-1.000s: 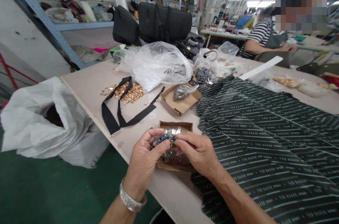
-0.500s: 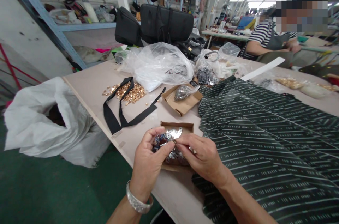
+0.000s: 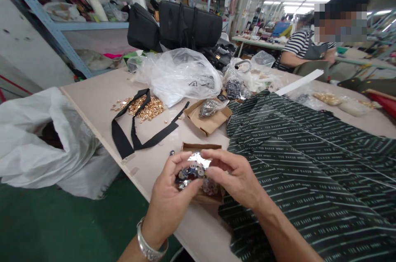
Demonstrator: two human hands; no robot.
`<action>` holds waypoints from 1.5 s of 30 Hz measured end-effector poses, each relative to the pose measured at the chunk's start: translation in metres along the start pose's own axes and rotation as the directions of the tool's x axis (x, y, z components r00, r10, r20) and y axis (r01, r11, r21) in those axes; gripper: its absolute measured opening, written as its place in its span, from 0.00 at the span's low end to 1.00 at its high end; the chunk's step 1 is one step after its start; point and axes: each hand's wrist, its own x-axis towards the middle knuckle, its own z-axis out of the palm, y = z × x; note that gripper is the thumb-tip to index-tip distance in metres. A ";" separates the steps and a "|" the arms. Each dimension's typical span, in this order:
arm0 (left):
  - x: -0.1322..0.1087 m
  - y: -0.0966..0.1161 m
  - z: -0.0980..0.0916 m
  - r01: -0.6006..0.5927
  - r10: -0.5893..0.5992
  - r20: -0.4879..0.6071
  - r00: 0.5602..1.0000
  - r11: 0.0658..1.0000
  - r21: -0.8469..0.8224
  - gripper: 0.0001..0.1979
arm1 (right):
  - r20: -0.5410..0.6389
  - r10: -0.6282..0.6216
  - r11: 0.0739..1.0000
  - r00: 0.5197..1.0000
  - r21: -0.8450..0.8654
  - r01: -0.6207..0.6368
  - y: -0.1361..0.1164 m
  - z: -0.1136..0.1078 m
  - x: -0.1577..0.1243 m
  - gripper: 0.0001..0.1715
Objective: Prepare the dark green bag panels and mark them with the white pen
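My left hand, a silver bangle on its wrist, is cupped around several small shiny metal pieces, round and some with holes. Facing it, my right hand has its thumb and fingers apart, with nothing plainly gripped between them. Both hands are over a small open cardboard box holding more silvery metal pieces. My fingers hide part of the box and its contents.
Dark printed fabric covers the table's right side. Beyond my hands are a second cardboard box, black strap, gold-coloured pieces and clear plastic bags. A white sack stands left. A co-worker sits at back right.
My fingertips were together at a small piece; now my hands have parted slightly and the right thumb and fingers have spread. The camera view has shifted a little.
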 end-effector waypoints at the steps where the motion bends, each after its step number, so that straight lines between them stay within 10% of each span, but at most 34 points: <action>1: -0.001 -0.002 -0.001 -0.024 0.023 0.028 0.999 0.999 0.031 0.25 | 0.029 -0.010 1.000 1.000 0.019 0.010 -0.003 0.000 0.000 0.16; 10: -0.004 -0.008 0.001 -0.043 0.040 0.022 0.999 0.993 0.108 0.22 | 0.007 -0.174 0.984 0.985 -0.046 0.174 -0.008 0.005 -0.002 0.07; 19: -0.003 -0.013 -0.001 -0.121 0.122 0.006 0.992 0.971 0.208 0.22 | -0.070 0.083 0.991 0.994 -0.097 -0.089 0.006 0.005 -0.001 0.08; 32: -0.008 0.007 -0.001 -0.279 0.240 0.145 0.960 0.867 0.413 0.32 | 0.133 -0.242 0.960 0.961 -0.111 0.257 -0.014 0.003 -0.001 0.15; 38: -0.009 0.005 0.000 -0.241 0.215 0.116 0.970 0.916 0.322 0.28 | 0.059 -0.043 0.999 0.997 0.004 0.042 -0.009 0.005 -0.004 0.10; 45: -0.003 0.009 -0.008 0.036 -0.023 0.090 0.996 0.988 -0.150 0.22 | -0.021 0.159 0.985 0.987 0.072 -0.157 0.010 -0.001 0.000 0.11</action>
